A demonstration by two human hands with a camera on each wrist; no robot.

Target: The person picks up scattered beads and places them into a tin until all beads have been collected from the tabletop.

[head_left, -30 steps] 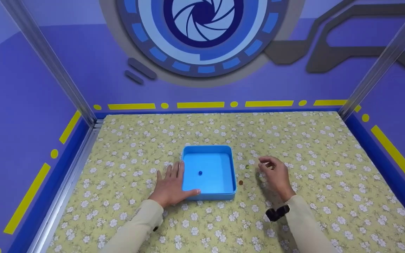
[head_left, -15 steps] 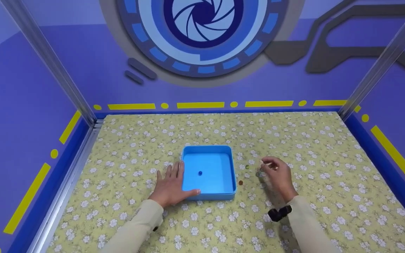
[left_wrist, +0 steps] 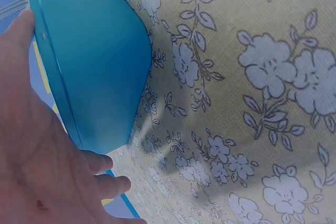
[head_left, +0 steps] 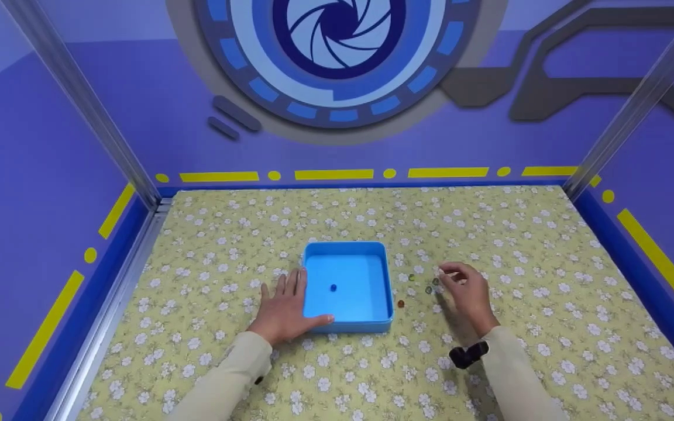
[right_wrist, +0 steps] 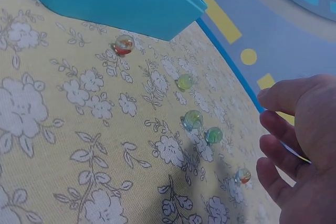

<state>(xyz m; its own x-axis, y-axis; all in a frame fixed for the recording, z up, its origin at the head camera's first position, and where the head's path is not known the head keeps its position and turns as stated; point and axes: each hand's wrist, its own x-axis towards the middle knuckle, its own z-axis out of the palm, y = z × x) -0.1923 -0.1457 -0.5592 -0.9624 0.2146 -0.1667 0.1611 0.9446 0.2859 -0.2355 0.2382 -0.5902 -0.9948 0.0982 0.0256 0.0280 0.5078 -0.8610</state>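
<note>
A square blue box [head_left: 348, 327] stands on the cloth with a dark blue marble [head_left: 333, 287] inside. My left hand [head_left: 283, 310] rests against its left side, fingers extended, thumb along the front rim. In the left wrist view the palm is beside the blue wall [left_wrist: 100, 72]. Over the cloth to the right, my right hand [head_left: 467, 295] hovers with loosely bent fingers; the right wrist view shows nothing in it. Near it lie an orange-red marble [right_wrist: 124, 45], a yellow-green marble [right_wrist: 185, 82], a pale green marble [right_wrist: 193, 119], a green marble [right_wrist: 214, 135] and a clear-and-red marble [right_wrist: 243, 175].
A flowered yellow cloth [head_left: 226, 234] covers the table. Purple panels [head_left: 132, 117] with yellow markings enclose its back and sides, with metal posts [head_left: 88, 111] at the back corners. A black wrist device [head_left: 468, 355] is on the right wrist.
My right hand has shifted slightly to the right, bringing two green marbles into clearer view beside its fingertips. The left hand, the box and the blue marble have stayed put.
</note>
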